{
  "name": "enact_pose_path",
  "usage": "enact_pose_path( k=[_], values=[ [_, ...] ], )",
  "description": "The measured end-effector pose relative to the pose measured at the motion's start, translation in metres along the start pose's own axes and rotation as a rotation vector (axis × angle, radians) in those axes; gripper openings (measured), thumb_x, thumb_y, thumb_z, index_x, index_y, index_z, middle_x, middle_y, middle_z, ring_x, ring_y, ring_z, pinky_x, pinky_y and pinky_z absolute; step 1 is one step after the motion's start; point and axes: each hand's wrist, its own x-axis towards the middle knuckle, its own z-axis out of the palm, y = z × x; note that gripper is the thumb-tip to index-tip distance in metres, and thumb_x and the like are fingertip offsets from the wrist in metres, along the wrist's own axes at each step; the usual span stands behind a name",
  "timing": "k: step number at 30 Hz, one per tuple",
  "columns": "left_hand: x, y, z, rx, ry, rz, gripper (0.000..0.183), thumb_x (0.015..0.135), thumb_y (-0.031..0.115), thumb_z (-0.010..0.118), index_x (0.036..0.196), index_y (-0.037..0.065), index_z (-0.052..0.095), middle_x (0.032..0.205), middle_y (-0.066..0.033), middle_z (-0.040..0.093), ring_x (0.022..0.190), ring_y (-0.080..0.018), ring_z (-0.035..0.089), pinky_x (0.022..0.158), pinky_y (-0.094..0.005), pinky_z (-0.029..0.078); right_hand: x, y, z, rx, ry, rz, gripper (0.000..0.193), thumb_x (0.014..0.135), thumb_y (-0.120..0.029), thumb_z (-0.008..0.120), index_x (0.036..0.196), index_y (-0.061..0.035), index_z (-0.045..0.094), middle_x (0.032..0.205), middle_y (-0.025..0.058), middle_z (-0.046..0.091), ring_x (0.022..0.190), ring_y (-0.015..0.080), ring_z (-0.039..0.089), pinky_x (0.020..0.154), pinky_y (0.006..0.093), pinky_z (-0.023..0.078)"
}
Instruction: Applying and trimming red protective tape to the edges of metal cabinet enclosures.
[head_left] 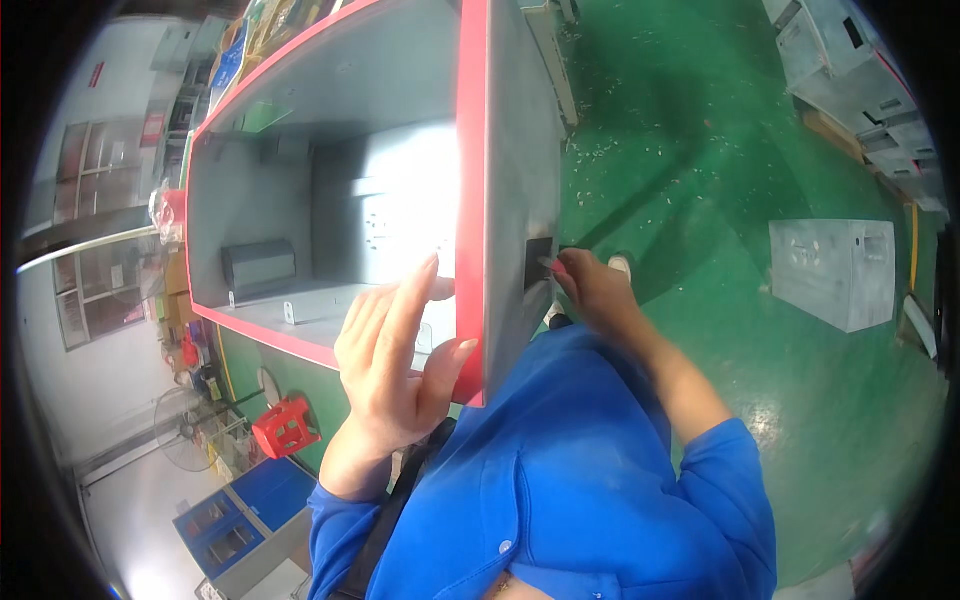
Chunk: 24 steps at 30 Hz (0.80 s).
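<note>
Cabinet (400, 170), red-rimmed, holds dark box (258, 265); left hand (395, 365) fingers spread on rim; right hand (590, 285) pinches red tool (553, 266).

A green floor (700, 180) carries everything. On it to the right stands a grey metal box (835, 272), with more grey metal cabinets (860, 80) far right. A red plastic stool (286, 427) stands near left.

Glossy green floor (720, 150), red stool (285, 427), blue cabinet (240, 515), standing fan (185, 445)
</note>
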Motion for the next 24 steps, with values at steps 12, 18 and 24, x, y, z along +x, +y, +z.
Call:
enact_pose_path(
  k=[12,18,24],
  values=[
    [0.000,0.001,0.003,0.005,0.024,0.054,0.050,0.067,0.003,0.066,0.114,-0.005,0.051,0.083,-0.0128,0.062,0.067,-0.0239,0.058,0.060,-0.0300,0.043,0.046,0.030,-0.024,-0.318,-0.162,-0.307,0.016,0.084,-0.026,0.053,0.083,-0.0101,0.050,0.075,0.0067,0.056,0.065,0.0282,0.057,0.050,0.0379,0.044],
    [-0.004,0.000,0.004,0.006,0.044,0.055,0.049,0.067,0.003,0.066,0.113,-0.005,0.052,0.083,-0.0132,0.062,0.067,-0.0236,0.058,0.060,-0.0301,0.043,0.048,0.008,-0.046,-0.189,-0.081,-0.377,0.018,0.084,-0.028,0.052,0.087,-0.0105,0.051,0.075,0.0065,0.056,0.065,0.0281,0.058,0.050,0.0391,0.044],
    [-0.002,0.003,0.003,0.023,0.044,0.051,0.048,0.067,0.002,0.066,0.113,-0.005,0.052,0.083,-0.0141,0.062,0.069,-0.0250,0.059,0.061,-0.0306,0.044,0.052,0.055,-0.018,-0.153,-0.203,-0.350,0.019,0.086,-0.030,0.051,0.086,-0.0110,0.051,0.079,0.0073,0.056,0.067,0.0303,0.057,0.052,0.0398,0.045]
  ],
)
